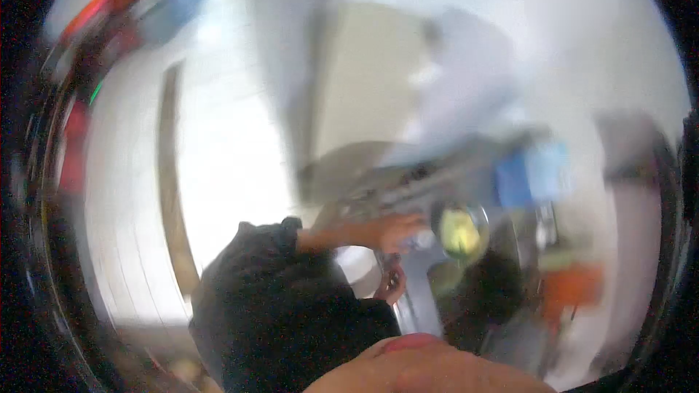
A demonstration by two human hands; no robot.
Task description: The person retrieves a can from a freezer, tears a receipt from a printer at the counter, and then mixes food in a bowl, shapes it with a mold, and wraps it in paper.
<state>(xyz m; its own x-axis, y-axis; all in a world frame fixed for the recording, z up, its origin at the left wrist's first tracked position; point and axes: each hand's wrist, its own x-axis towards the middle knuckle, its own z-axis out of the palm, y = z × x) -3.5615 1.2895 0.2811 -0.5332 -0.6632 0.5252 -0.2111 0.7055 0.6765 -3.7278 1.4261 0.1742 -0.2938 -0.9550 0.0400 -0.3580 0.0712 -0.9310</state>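
Strong motion blur smears the whole view. My left hand (397,233) reaches rightward out of a dark sleeve. A small pale, shiny thing (420,239) is at its fingertips; whether the fingers grip it is too smeared to tell. Below it, my right hand (393,284) has its fingers curled, close against the edge of a white, rounded thing (359,265). What lies inside those fingers is hidden. Just right of my left hand is a clear round bowl (461,233) with something pale yellow in it.
A dark rounded shape (495,291) lies below the bowl. A blue box-like thing (530,176) and an orange thing (574,287) are at the right. Blurred dark and grey items (408,182) run along the surface above my hands. Pale flooring (233,175) stretches to the left.
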